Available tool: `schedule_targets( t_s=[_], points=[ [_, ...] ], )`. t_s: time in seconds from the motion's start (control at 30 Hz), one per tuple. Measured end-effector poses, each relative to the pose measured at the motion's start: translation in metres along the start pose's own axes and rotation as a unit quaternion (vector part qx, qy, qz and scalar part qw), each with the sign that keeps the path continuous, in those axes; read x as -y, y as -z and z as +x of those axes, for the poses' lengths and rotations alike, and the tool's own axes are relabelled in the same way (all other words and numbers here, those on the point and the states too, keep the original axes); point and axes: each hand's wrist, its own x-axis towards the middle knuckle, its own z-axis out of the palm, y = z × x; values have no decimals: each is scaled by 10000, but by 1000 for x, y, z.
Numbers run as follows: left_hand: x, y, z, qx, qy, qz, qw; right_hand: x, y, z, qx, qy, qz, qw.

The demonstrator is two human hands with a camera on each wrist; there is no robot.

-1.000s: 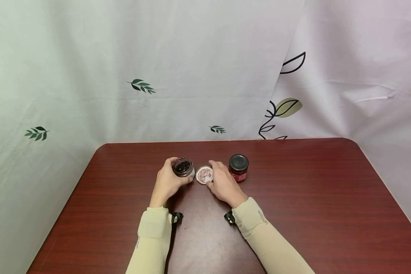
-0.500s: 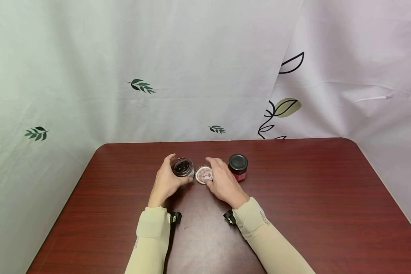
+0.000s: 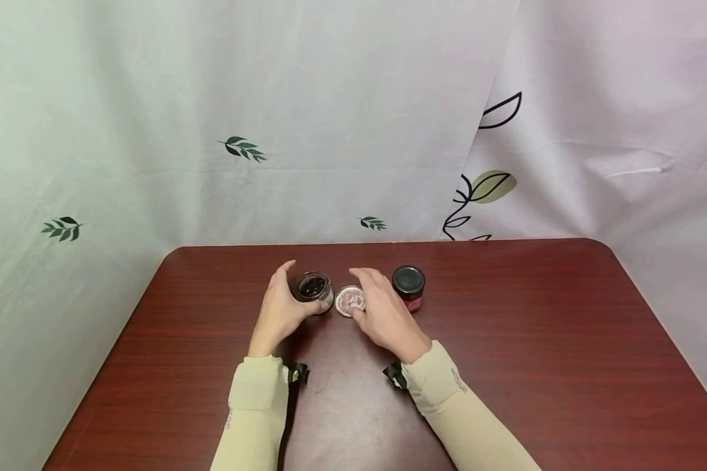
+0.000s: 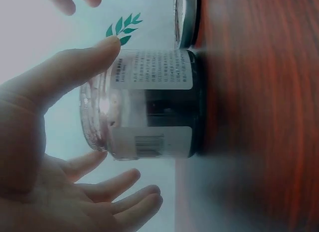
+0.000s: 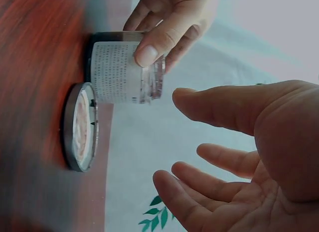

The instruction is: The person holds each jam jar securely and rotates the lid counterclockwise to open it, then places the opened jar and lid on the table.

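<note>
Glassware: squat, round, clear glass jar with dark contents and a white paper label (image 3: 313, 289), uncapped and upright near the centre of the head view, on the reddish-brown wooden table (image 3: 536, 340).
Cap: round lid, dark outside, pale inside with pinkish smears (image 3: 349, 301), lying inner side up just right of the jar in the head view; whether they touch, I cannot tell.
Left grip: the left hand (image 3: 277, 311) curves loosely around the jar and is not clasping it; fingers stand spread and clear, the thumb lies at the label side, contact uncertain.
Right grip: the right hand (image 3: 383, 317) is released, fingers and thumb parted beside the lid, holding nothing.
Neighbour: small jar with a black lid and red body (image 3: 409, 288), upright behind the right hand, right of centre in the head view.
Heft: likely moderate for the jar, thick glass with some dark filling low down; the lid should be light.
Stiffness: both probably rigid, with no give under a squeeze.
Slip: bare glass and the smeared threads could slide; the paper label likely gives better friction.
Fragility: the glass could chip or crack if knocked; the lid would more likely dent.
Best hold: jar around its label, below the threads, kept level against spills; lid by opposite edges, off the smeared inside.
</note>
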Motion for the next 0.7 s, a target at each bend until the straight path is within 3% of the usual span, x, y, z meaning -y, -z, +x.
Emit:
schedule_targets(
  t_s=[0.7],
  points=[
    [-16, 9, -7, -54, -199, -13, 9998, 1, 26, -4, -395, 72, -11, 9992]
  ],
)
